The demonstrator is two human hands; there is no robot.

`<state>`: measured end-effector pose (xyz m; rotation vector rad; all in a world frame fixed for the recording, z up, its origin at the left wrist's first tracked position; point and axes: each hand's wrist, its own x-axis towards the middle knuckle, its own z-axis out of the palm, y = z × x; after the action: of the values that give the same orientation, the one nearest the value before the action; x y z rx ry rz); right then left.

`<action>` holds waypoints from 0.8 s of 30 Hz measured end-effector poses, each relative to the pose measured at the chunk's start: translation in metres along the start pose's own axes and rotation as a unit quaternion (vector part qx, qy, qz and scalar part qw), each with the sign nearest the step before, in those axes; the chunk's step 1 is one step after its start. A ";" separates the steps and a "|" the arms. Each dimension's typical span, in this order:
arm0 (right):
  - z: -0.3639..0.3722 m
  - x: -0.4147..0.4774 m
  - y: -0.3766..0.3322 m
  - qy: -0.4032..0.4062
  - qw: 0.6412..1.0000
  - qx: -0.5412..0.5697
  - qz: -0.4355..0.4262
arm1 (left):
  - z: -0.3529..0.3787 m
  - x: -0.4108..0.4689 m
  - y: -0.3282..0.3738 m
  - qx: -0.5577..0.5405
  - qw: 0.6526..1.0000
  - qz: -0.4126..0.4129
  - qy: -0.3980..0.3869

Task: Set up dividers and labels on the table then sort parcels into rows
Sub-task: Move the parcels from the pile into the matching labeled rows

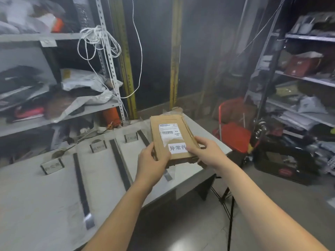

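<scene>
Grey, matt, rectangular table [45,205], smooth-topped. Flanked left by a perforated grey metal shelf rack [108,57] stuffed with crumpled plastic mailers. Beyond the right edge, a glossy red folding chair [233,134]. Across the tabletop, three flat black strip dividers [120,163], roughly parallel, well apart. Over the table's far right part, right of the third strip, a flat brown cardboard parcel [170,136] with layered edges, tilted up. Left hand [154,160] gripping its near left corner, thumb on top; right hand [206,151] gripping its near right edge, both forearms outstretched. Three small upright grey label stands [97,146], text blurred. On the parcel face, a white printed sticker [177,148].
</scene>
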<state>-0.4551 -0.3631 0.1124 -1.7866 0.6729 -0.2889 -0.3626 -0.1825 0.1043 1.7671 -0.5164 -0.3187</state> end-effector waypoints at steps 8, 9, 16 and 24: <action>-0.045 0.126 0.038 -0.056 0.995 -0.072 0.037 | 0.078 0.103 -0.039 -0.031 0.997 -0.066 -0.004; -0.048 0.145 0.044 -0.065 0.993 -0.082 0.044 | 0.085 0.117 -0.044 -0.038 0.996 -0.076 -0.004; -0.055 0.244 0.068 -0.124 0.987 -0.079 0.071 | 0.119 0.190 -0.064 -0.035 0.985 -0.167 0.026; -0.044 0.301 0.096 -0.148 0.985 -0.080 0.038 | 0.148 0.222 -0.077 -0.044 0.963 -0.245 0.105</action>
<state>-0.2638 -0.5900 -0.0050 -1.9020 0.5603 0.0849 -0.2273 -0.4033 0.0051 1.7999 0.0957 -0.4826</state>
